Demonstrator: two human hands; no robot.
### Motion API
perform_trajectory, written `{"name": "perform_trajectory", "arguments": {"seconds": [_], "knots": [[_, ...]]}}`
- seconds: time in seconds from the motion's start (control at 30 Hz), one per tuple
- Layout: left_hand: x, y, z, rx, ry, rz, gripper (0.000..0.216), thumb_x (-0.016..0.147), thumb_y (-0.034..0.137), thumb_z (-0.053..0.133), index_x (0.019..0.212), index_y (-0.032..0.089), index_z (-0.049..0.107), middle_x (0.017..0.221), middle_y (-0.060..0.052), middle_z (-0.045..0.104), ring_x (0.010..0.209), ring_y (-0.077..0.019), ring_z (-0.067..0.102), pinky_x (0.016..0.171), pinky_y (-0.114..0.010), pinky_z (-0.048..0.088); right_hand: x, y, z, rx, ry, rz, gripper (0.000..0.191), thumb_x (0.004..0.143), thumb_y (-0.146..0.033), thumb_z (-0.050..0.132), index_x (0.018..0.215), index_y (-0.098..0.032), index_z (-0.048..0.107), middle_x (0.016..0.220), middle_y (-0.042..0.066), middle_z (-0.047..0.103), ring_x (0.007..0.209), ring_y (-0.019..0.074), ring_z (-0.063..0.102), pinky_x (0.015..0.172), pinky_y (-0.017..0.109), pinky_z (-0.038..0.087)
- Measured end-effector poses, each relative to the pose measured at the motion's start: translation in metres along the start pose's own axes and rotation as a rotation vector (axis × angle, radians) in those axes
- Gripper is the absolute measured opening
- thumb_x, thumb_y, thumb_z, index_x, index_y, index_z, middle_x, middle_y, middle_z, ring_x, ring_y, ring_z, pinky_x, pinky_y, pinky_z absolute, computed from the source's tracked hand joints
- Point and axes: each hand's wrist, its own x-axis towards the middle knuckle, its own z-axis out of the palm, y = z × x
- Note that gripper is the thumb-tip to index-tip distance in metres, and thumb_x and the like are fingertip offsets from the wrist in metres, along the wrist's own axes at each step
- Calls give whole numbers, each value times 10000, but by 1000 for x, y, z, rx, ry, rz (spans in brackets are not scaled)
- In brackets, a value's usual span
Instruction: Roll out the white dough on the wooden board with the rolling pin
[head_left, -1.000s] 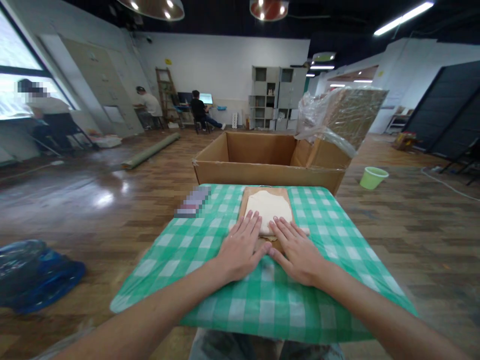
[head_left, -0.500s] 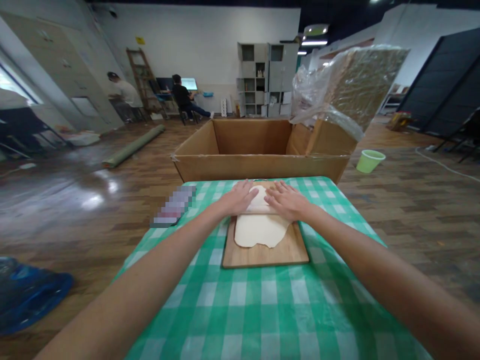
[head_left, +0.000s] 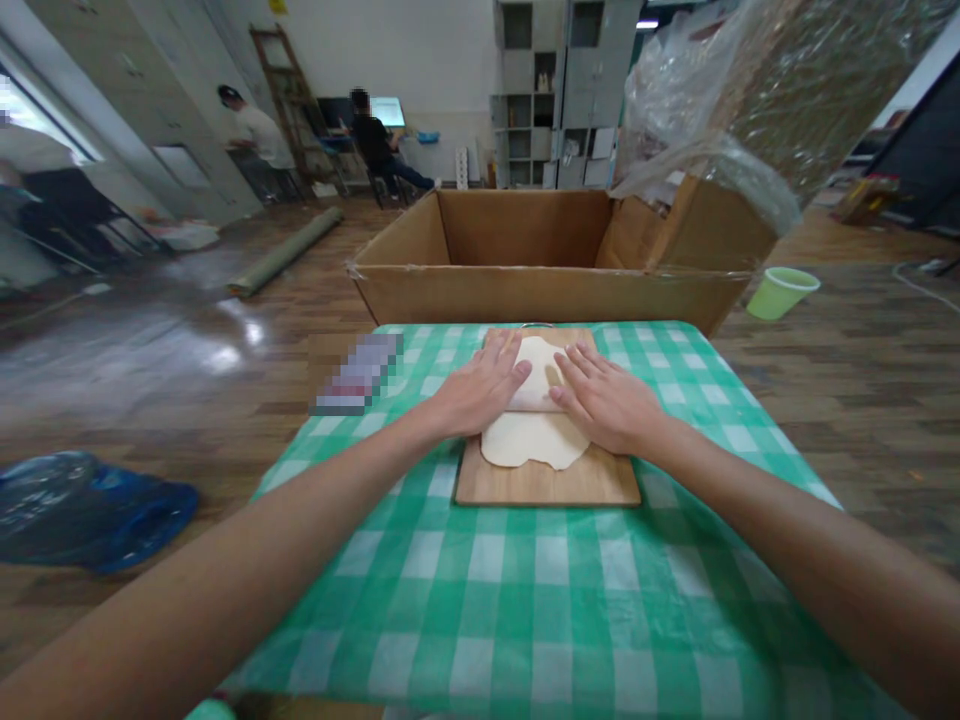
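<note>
A sheet of pale rolled dough point(head_left: 534, 442) with an uneven edge lies on a wooden cutting board point(head_left: 547, 488). Across the dough runs a pale rolling pin point(head_left: 534, 401); its ends are hidden beneath my hands. My left hand point(head_left: 486, 388) lies open over the pin's left part, palm down, fingers stretched forward. Over its right part, my right hand point(head_left: 606, 402) rests likewise, open with the fingers extended. Neither hand has its fingers wrapped around the pin.
Green-and-white checked cloth point(head_left: 480, 590) covers the table. A blurred-out flat object point(head_left: 358, 374) lies at its left edge. Behind stands a large cardboard box point(head_left: 547, 290) with plastic-wrapped material point(head_left: 817, 110). A green bucket point(head_left: 784, 293) and blue plastic bag point(head_left: 97, 510) are on the floor.
The view has tilted downward, so the surroundings sit higher in the picture. Both hands and the rolling pin have come slightly nearer to me along the board.
</note>
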Motion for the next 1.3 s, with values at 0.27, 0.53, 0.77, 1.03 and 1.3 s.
{"name": "perform_trajectory", "arguments": {"seconds": [0.27, 0.53, 0.77, 1.03, 1.3], "knots": [[-58, 35, 2, 143, 110, 103, 785, 1088, 579, 190, 1612, 7, 310, 1707, -234, 271, 1625, -308, 168, 1324, -490, 148, -45, -24, -2, 42, 38, -35, 708, 1094, -538, 303, 1640, -88, 322, 1723, 176, 258, 1601, 329, 214, 1275, 525, 267], [-111, 64, 11, 147, 194, 124, 872, 1037, 649, 359, 1663, 61, 207, 1743, -193, 179, 1635, -324, 110, 1325, -517, 153, -87, -46, -12, 68, 58, -81, 805, 1066, -617, 359, 1694, -146, 180, 1738, 139, 201, 1607, 323, 187, 1292, 548, 240], [-147, 80, 12, 121, 182, 137, 957, 995, 701, 426, 1671, 65, 193, 1739, -201, 194, 1628, -357, 134, 1317, -543, 180, -121, -74, -15, 51, 67, -77, 910, 1025, -661, 436, 1697, -122, 145, 1739, 170, 165, 1611, 347, 152, 1297, 569, 220], [-156, 69, -18, -49, 190, 170, 589, 1014, 461, 523, 1561, 246, 483, 1563, -99, 553, 1448, -285, 510, 1217, -476, 435, -141, -86, -27, 65, 92, -111, 888, 1013, -541, 532, 1697, -128, 146, 1721, 154, 264, 1592, 327, 250, 1259, 538, 341], [-28, 3, -39, -174, 152, -161, 343, 914, 435, 621, 1132, 192, 725, 1145, -110, 751, 1112, -292, 680, 1012, -410, 523, -101, -61, -23, 19, 130, 23, 425, 1002, -201, 585, 1426, -171, 590, 1302, 130, 703, 1234, 309, 635, 1051, 487, 552]]}}
